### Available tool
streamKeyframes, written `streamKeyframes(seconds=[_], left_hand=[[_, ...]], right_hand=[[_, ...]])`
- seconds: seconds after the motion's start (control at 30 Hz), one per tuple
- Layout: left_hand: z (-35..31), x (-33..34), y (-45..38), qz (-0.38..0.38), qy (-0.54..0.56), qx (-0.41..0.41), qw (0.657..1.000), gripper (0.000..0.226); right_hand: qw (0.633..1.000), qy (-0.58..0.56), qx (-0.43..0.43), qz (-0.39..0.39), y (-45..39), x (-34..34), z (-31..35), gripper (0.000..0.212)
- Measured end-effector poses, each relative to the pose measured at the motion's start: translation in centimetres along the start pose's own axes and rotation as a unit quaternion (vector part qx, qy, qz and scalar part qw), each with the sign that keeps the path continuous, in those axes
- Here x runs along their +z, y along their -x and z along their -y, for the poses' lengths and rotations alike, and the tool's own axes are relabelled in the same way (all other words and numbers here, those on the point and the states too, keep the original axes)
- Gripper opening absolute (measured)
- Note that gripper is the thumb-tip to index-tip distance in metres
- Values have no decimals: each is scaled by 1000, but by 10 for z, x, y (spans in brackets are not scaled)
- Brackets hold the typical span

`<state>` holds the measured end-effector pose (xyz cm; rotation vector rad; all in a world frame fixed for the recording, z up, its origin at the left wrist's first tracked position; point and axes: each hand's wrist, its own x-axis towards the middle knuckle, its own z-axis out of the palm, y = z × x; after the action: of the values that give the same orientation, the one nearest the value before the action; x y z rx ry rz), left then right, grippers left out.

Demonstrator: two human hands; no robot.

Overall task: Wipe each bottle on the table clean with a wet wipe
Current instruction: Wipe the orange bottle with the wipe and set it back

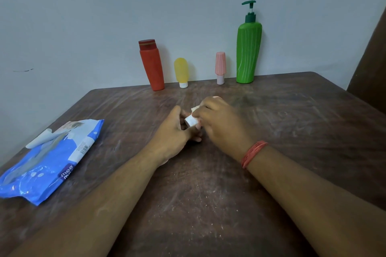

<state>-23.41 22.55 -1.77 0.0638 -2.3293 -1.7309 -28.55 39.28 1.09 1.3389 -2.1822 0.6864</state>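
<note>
My left hand (174,133) and my right hand (221,121) meet at the middle of the table (292,131), both closed on a small white item (190,120). Only its white end shows between my fingers, and a pale tip (215,97) pokes out behind my right hand. I cannot tell whether it is a bottle, a wipe, or both. Against the wall at the back edge stand several bottles: a red one (152,67), a small yellow tube (181,72) on its white cap, a small pink one (220,67) and a tall green pump bottle (248,50).
A blue pack of wet wipes (48,162) lies at the left edge of the table with its flap lifted. The tabletop is brown, streaked and dotted with white specks. A dark brown surface (371,64) rises at the far right.
</note>
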Motion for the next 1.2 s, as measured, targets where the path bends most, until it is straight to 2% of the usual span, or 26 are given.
streamKeyframes(seconds=[0.07,0.17,0.23,0.3,0.4,0.47,0.53,0.63,0.7,0.73,0.8,0.87,0.93,1.0,1.13,1.2], left_hand=[[1,0,0,-2,-5,0,1000,23],[1,1,-1,-1,-21,0,1000,21],[0,1,-1,1,-32,3,999,22],[0,1,1,3,-48,3,999,23],[-2,1,3,2,-72,11,997,27],[-4,2,4,2,-91,19,996,29],[-5,3,4,0,-99,24,995,28],[-6,5,5,-1,-111,29,993,27],[-6,5,5,1,-122,30,992,27],[-6,5,5,1,-125,28,992,27],[-7,4,4,-1,-128,22,992,28],[-8,4,4,-10,-132,14,991,32],[-7,3,4,-14,-123,9,992,33],[-6,2,3,-5,-96,8,995,28],[-2,2,1,2,-81,11,997,21],[0,2,1,-2,-70,11,997,22]], right_hand=[[999,3,33,-14,-4,-3,-11,27],[988,-4,136,-79,-2,-9,-36,22],[982,-14,168,-87,0,-8,-42,19],[988,-24,140,-66,0,-6,-31,20],[1000,-7,11,-3,-1,-2,-6,24],[998,23,-38,43,-2,0,-1,29],[999,39,-12,27,-5,-2,-11,30],[994,49,96,-3,-4,-8,-35,25],[990,31,134,-18,-2,-10,-42,22],[991,25,131,-22,-2,-9,-39,22],[997,12,73,-12,-2,-7,-22,24],[999,0,-9,33,-1,-3,-1,26],[998,13,-35,59,-1,-1,5,27],[999,26,12,23,-4,-5,-8,29],[988,18,149,-40,0,-12,-42,19],[987,-6,149,-53,3,-10,-37,18]])
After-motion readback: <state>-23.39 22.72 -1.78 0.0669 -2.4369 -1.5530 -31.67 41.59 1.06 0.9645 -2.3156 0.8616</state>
